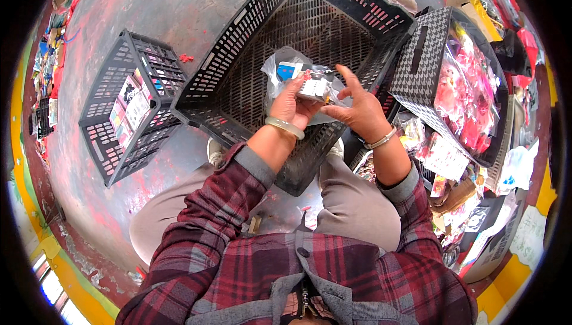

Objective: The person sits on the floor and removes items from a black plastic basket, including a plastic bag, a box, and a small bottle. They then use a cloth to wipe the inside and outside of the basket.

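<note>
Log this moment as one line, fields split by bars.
left hand: holding small package | right hand: open, close by | below: large black crate | leftward: smaller black crate

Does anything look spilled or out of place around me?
Yes: the grey floor is blotched pinkish-red, as if stained; a red scrap lies loose beside the small black crate; packets lie jumbled by the houndstooth bin.

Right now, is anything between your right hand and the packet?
Nothing solid that I can see: the right hand is open close beside the packet, which the left hand holds. Clear plastic around it may lie between.
</note>
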Demonstrator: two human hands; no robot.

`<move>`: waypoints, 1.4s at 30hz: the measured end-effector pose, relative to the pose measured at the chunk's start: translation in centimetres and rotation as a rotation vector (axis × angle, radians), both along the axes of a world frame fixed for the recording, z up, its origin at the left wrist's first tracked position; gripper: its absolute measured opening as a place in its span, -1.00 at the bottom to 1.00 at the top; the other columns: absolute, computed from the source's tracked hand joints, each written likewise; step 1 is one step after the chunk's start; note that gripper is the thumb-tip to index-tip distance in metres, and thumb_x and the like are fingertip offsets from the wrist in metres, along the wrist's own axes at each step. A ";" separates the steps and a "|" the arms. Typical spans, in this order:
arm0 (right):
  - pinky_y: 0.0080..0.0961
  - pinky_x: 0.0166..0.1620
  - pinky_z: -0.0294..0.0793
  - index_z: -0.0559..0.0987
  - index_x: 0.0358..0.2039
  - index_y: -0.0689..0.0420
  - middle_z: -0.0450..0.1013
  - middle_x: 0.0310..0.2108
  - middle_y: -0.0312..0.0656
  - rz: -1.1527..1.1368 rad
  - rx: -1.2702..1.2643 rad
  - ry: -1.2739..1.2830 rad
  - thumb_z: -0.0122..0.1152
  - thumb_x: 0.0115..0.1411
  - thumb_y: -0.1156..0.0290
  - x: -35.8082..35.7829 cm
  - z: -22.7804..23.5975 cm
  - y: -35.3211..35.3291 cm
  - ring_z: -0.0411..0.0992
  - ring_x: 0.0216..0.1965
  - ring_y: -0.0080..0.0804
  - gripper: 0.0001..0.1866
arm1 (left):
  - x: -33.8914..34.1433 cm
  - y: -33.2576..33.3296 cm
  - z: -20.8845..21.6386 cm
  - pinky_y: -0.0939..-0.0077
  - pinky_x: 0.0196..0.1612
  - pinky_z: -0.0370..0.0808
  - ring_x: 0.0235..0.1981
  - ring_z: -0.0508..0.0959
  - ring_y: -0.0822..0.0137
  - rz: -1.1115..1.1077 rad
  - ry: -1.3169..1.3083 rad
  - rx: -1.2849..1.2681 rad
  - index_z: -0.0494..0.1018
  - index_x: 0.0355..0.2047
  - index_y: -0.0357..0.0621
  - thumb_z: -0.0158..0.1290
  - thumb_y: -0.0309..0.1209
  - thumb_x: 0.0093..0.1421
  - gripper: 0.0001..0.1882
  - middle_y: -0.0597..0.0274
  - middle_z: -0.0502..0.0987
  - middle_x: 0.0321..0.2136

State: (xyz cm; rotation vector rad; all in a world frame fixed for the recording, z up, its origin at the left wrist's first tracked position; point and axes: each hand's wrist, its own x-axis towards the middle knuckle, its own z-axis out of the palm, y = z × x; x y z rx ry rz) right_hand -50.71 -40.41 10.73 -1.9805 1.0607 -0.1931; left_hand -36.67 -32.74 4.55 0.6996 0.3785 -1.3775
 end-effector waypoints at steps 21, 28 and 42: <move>-0.78 -0.61 0.23 0.29 0.10 -0.01 0.39 -0.47 -0.28 -0.272 0.582 -0.595 -0.19 0.00 0.65 1.3 0.5 0.9 0.28 -0.66 -0.65 -0.41 | 1.6 2.5 0.7 0.25 -0.03 0.44 -0.07 0.42 0.24 -0.103 0.124 -0.325 0.27 0.00 -0.01 -0.04 -0.33 0.17 -0.63 0.24 0.40 -0.10; -0.48 -0.28 0.46 0.47 -0.12 -0.07 0.13 0.15 0.01 0.180 -0.347 -0.260 -0.11 -0.09 0.70 0.7 -0.5 0.4 0.46 -0.22 -0.16 -0.48 | 1.0 3.0 -0.4 0.31 -0.08 0.49 -0.09 0.44 0.24 -0.143 0.134 -0.204 0.28 -0.02 -0.08 -0.09 -0.28 0.21 -0.66 0.21 0.40 -0.10; -0.57 -0.27 0.46 0.54 -0.47 0.17 -0.09 0.23 0.05 0.155 0.212 -0.339 -0.06 -0.10 0.63 0.6 -0.9 -0.2 0.27 0.07 -0.29 -0.79 | 0.7 2.4 -0.4 0.28 -0.08 0.48 -0.10 0.44 0.25 -0.092 0.053 -0.217 0.22 0.01 -0.13 -0.27 -0.29 0.29 -0.67 0.16 0.39 -0.10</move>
